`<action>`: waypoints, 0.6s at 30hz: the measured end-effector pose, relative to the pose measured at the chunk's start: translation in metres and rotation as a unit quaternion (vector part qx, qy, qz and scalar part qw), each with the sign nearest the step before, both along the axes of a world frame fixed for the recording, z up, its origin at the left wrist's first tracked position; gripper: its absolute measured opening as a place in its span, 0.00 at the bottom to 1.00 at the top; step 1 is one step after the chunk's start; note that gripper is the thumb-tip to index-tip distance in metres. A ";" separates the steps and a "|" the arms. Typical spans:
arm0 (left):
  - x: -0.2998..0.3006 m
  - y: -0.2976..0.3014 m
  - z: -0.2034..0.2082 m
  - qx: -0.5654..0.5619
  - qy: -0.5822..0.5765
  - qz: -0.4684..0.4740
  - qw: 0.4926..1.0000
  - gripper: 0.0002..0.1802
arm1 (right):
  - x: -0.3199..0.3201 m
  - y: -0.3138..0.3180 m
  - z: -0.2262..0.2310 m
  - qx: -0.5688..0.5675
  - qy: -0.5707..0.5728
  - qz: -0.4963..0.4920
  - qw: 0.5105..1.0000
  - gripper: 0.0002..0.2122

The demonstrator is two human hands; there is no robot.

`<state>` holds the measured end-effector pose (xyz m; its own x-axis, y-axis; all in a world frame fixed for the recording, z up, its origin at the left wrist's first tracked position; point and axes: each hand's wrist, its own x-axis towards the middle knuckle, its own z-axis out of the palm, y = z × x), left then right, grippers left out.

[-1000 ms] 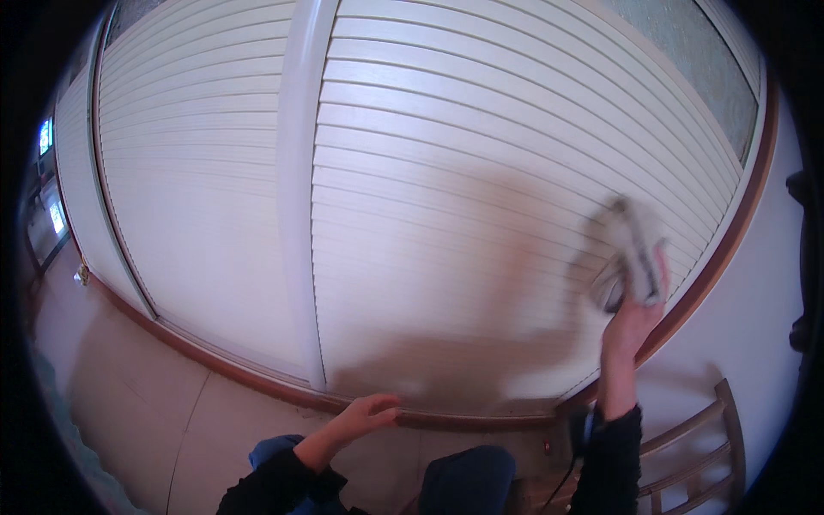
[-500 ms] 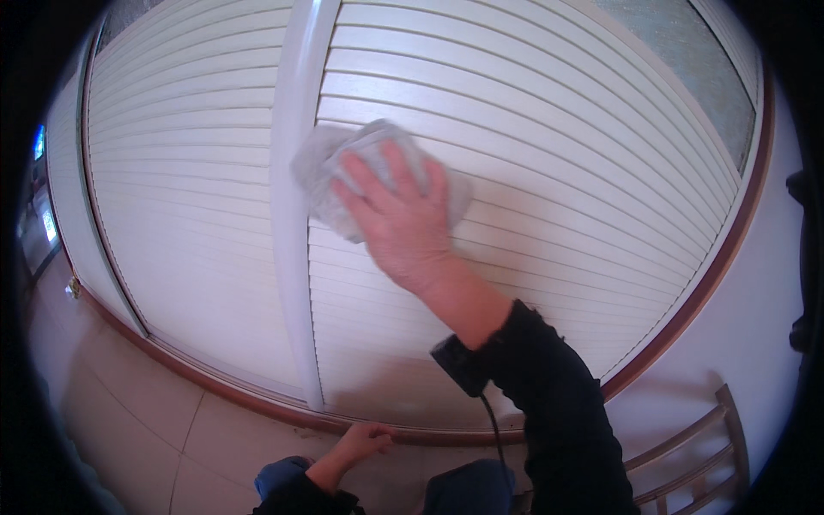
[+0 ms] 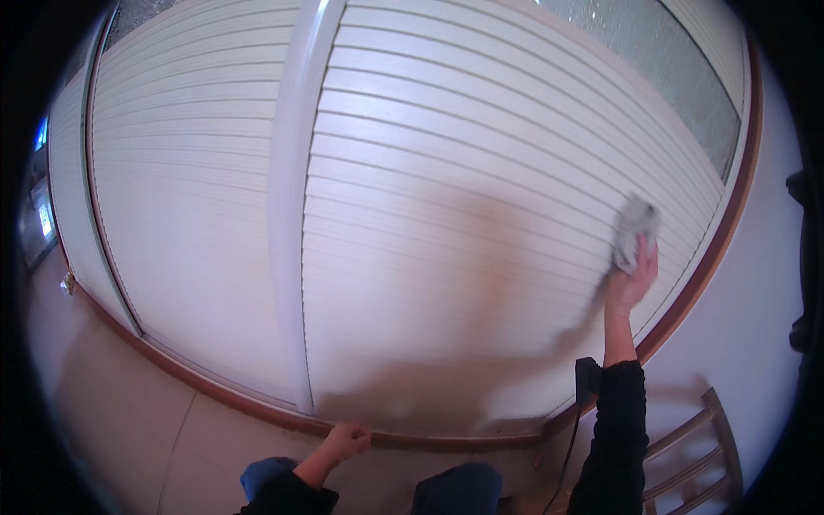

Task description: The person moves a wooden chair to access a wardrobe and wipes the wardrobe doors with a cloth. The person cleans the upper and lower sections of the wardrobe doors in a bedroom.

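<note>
Out to the right, my right hand (image 3: 633,279) presses a grey-white cloth (image 3: 636,225) against the white slatted sliding door panel (image 3: 429,283). The cloth is slightly blurred and bunched under the fingers, near the panel's right edge. Low in the view, my left hand (image 3: 349,439) hangs over my knee, close to the brown bottom rail. Its fingers are loosely curled and nothing shows in them. A small black box (image 3: 587,378) with a cable sits at my right wrist.
A white upright (image 3: 287,206) divides this panel from another slatted panel (image 3: 184,215) on the left. Textured glass (image 3: 678,77) shows at upper right. A reddish-brown frame (image 3: 699,283) borders the door. At lower right stands a wooden chair (image 3: 721,429); tiled floor (image 3: 120,421) lies lower left.
My right hand has swept the cloth rightward and a little down, from beside the white upright to the panel's right edge. The left hand stays near the bottom rail.
</note>
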<state>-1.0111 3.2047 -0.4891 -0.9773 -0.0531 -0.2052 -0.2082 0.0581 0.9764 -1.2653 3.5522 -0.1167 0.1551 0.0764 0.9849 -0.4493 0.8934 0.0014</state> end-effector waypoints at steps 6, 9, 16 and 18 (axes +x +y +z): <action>0.000 0.013 0.010 -0.024 0.025 -0.042 0.999 0.13 | -0.004 0.005 0.050 -0.383 -0.226 0.163 0.881 0.22; -0.002 0.021 0.016 -0.061 0.059 -0.073 0.994 0.14 | 0.009 -0.061 0.100 -0.288 -0.164 -0.014 0.943 0.27; -0.004 0.021 0.016 -0.128 0.104 -0.082 0.983 0.11 | 0.059 -0.233 0.118 0.047 0.000 -0.059 0.997 0.22; -0.008 0.021 0.008 -0.147 0.107 -0.091 0.979 0.10 | 0.078 -0.273 0.099 0.213 0.066 0.044 0.974 0.22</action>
